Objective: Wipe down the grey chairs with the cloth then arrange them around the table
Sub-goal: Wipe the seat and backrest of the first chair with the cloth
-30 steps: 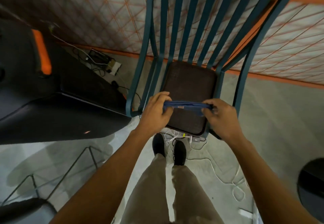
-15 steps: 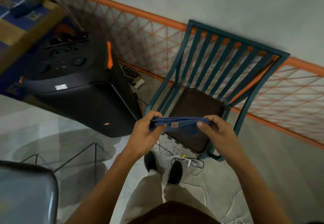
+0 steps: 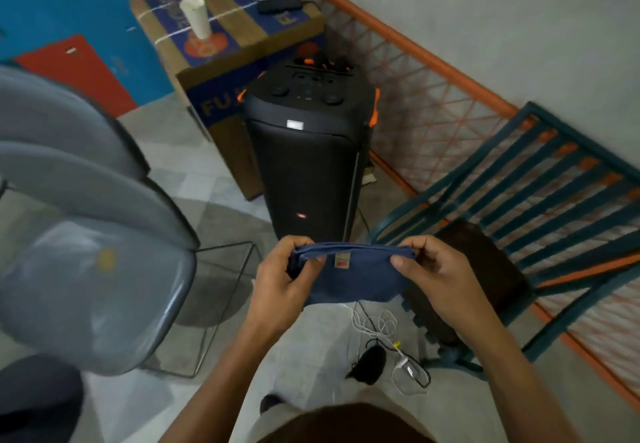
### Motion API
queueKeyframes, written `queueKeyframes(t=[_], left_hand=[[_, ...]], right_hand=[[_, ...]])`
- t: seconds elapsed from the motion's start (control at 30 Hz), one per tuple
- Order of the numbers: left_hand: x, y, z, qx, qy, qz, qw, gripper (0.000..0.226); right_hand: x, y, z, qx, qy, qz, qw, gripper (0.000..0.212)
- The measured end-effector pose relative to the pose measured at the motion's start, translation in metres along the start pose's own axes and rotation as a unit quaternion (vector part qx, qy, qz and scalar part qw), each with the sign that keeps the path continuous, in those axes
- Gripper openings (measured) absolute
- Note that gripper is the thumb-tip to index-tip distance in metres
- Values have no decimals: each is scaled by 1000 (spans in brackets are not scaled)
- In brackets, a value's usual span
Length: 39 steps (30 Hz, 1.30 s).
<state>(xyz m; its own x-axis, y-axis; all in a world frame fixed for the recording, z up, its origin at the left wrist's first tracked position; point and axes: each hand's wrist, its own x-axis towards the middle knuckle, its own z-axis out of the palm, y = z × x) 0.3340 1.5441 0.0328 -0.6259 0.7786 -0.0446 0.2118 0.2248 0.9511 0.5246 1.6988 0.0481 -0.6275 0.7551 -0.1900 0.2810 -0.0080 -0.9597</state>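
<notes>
A blue cloth (image 3: 356, 276) with a small label hangs between my two hands at the middle of the view. My left hand (image 3: 280, 280) pinches its left end and my right hand (image 3: 436, 276) pinches its right end. A grey plastic chair (image 3: 93, 269) on thin wire legs stands to my left, its seat close to my left forearm, with a second grey chair back (image 3: 59, 110) behind it. Both hands are apart from the chairs.
A tall black speaker (image 3: 308, 151) stands straight ahead, with a cardboard box (image 3: 228, 40) carrying a white cup (image 3: 195, 16) behind it. A teal slatted chair (image 3: 540, 207) with a dark seat stands right against the wall. White and black cables (image 3: 388, 338) lie on the floor by my feet.
My view has swung left, from the teal chair toward the speaker and grey chairs. Both hands keep hold of the cloth, which now hangs lower and more unfolded.
</notes>
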Motion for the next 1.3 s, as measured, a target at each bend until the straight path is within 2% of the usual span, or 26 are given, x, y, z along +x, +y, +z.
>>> queueKeyframes(t=[0.23,0.3,0.43,0.77,0.97,1.03,1.3], left_hand=[[-72,-42,-113,-4,106,-37,994,11],[-94,-53,-145,5,143,-47,989,3],[-133,-72,-206,41,216,-61,974,10],[-196,-130,-302,58,343,-155,925,6],[-199,-165,-340,59,383,-205,899,9],[-194,-175,-355,71,392,-222,890,13],[-158,-215,-414,80,394,-319,858,3]], right_hand=[[-18,-28,124,6,-92,-8,996,12],[-24,-32,160,8,-120,-6,993,13],[-37,-38,237,5,-176,-19,984,17],[-40,-48,380,-49,-319,-33,946,26],[-13,-40,450,-72,-388,-33,918,23],[0,-35,474,-89,-399,-36,912,20],[56,-25,574,-177,-416,-49,891,13]])
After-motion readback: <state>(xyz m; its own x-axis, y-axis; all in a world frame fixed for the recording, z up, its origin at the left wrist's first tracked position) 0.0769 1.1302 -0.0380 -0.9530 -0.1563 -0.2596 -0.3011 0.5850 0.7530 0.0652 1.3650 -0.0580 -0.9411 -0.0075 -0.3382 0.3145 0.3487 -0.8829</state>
